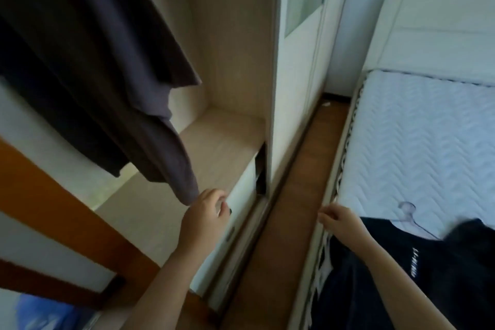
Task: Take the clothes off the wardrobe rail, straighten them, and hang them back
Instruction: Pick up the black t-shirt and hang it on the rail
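Bedroom: open wardrobe (230, 61) left, bed (428, 142) right. Left hand (206, 211) pinches the hanging grey shirt's (93, 61) hem, seemingly straightening it. Right hand (340, 220) hovers, fingers (325, 215) loose and empty, over the black shirt (401, 276) on the bed, likely next to rehang.

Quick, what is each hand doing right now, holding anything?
Left hand: pinches the bottom corner of the hanging grey garment.
Right hand: loosely curled over the edge of the bed; a grip cannot be told.
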`<move>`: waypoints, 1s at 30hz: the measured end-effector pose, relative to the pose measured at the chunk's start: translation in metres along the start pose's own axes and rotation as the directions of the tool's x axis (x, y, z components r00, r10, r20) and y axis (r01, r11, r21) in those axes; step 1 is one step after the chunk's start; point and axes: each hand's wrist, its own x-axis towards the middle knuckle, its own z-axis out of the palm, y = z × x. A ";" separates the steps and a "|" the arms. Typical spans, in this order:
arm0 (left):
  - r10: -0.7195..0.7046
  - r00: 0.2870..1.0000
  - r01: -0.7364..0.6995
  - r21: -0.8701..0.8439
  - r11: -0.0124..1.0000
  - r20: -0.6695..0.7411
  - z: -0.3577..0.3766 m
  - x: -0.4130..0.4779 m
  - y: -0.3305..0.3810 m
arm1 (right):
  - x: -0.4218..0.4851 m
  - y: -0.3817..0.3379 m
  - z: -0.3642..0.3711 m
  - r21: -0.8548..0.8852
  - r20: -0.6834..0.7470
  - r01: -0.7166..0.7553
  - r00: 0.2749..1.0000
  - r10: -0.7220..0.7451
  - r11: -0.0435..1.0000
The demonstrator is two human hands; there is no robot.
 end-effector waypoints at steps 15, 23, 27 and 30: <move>-0.167 0.701 0.182 0.054 0.982 0.693 0.081 -0.138 -0.095 | -0.301 0.183 0.110 0.390 -0.114 -0.754 0.529 0.841 0.528; -0.134 0.515 0.019 0.145 0.989 0.846 0.128 -0.202 -0.052 | -0.447 0.207 0.158 0.691 0.029 -0.700 0.275 0.961 0.179; -0.070 0.528 -0.104 0.145 0.984 0.846 0.154 -0.246 0.000 | -0.515 0.241 0.157 0.773 0.045 -0.626 0.210 0.977 0.100; -0.057 0.540 -0.106 0.135 0.985 0.840 0.169 -0.296 0.035 | -0.558 0.276 0.136 0.783 0.014 -0.609 0.220 0.975 0.126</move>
